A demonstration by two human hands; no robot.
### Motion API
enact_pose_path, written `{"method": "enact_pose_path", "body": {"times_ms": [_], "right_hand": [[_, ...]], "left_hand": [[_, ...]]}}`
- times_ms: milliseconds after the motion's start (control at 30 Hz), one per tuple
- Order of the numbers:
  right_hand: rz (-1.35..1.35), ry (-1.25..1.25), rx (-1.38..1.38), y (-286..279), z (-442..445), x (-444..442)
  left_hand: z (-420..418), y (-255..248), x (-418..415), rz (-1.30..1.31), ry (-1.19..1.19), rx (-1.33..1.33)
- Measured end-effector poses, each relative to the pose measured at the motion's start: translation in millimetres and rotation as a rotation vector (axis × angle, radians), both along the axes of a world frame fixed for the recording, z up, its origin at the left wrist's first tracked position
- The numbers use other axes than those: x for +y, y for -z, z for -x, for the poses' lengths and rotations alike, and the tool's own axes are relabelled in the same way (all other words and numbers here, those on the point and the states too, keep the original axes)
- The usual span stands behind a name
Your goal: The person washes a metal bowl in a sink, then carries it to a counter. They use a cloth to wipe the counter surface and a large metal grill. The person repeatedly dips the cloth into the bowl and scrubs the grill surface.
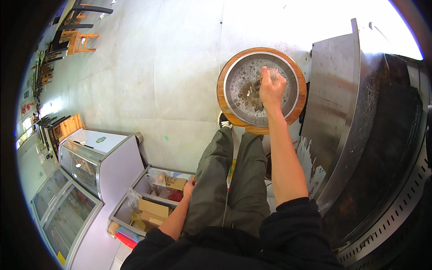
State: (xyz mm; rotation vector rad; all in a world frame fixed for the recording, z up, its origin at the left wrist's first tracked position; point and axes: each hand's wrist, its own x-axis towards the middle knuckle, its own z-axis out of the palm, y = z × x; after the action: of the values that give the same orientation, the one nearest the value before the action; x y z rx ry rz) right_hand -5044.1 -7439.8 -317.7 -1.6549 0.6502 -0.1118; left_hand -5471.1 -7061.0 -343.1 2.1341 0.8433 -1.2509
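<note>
A round metal basin [294, 88] of cloudy, bubbly water [248, 72] sits within a brown wooden rim [221, 84] in front of me. My right hand [272, 86] is over the right half of the basin, wet, with its fingers curled. Something dark and wet shows beside the palm; whether the fingers grip it is unclear. Light glints off the disturbed water left of the wrist. Down by my left thigh hangs my left hand [190, 188], near the open bins and partly hidden by the trouser leg.
Close on the right stands a stained metal counter [329, 87] with a dark top. At left, a bin [140, 192] and its neighbour hold cardboard boxes and plastic bags, beside a glass-fronted display case [118, 162]. Wooden chairs [81, 43] stand farther off on the tiled floor [185, 81].
</note>
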Motion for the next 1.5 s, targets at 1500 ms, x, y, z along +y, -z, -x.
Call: {"method": "enact_pose_path", "body": {"times_ms": [1500], "right_hand": [[-0.428, -0.134, 0.267, -18.1, -3.2, 0.1]], "left_hand": [[11.2, 21.0, 12.0, 0.027, -0.034, 0.011]]}}
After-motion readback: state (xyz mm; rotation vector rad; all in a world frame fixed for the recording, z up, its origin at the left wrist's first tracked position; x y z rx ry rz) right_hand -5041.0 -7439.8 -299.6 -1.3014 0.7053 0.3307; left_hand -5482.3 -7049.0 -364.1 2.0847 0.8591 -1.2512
